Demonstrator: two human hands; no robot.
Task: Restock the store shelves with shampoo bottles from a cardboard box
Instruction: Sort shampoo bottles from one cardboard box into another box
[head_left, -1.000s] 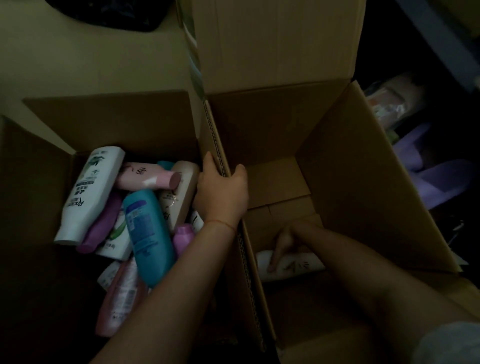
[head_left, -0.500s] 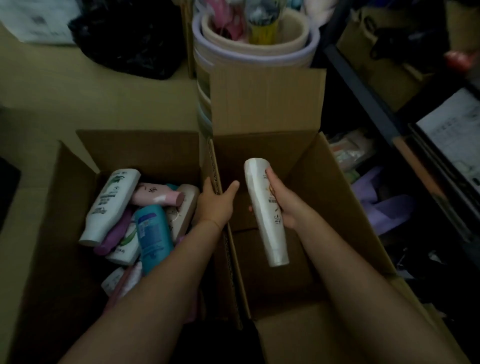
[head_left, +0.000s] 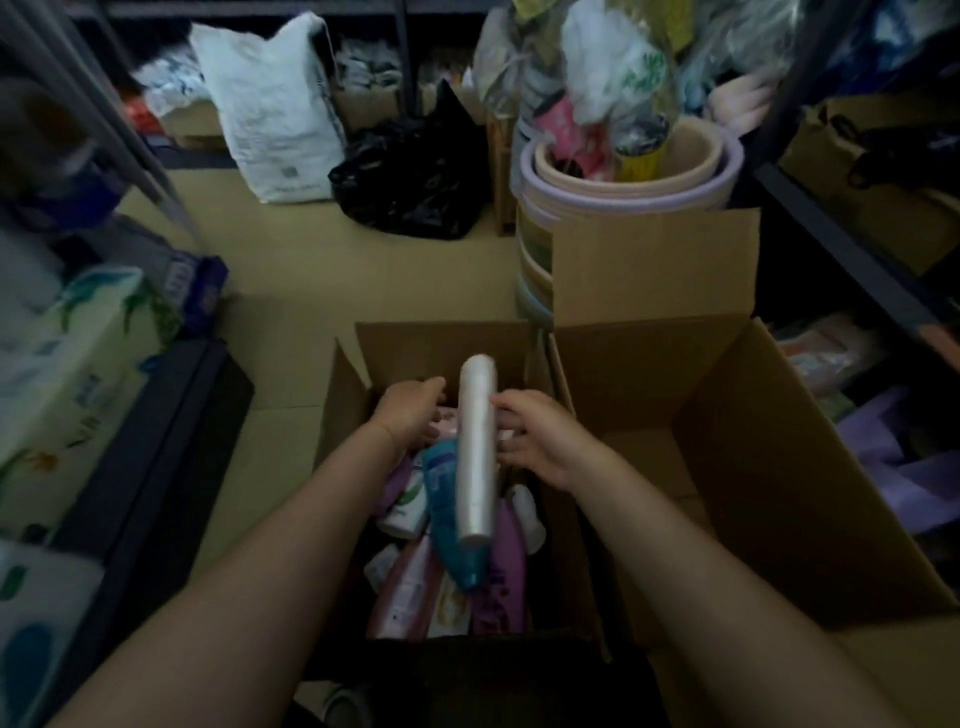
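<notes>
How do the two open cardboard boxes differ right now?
The left box is crammed with shampoo bottles; the right box shows only bare cardboard inside. The left box looks narrower, the right box wider. Both hands work over the left box; none over the right. Both are brown, flaps open, side by side.

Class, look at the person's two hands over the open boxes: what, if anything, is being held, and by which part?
The right hand holds a white bottle by the upper middle of its body, over the left box. The left hand reaches beside it; whether it grips anything cannot be told.
</notes>
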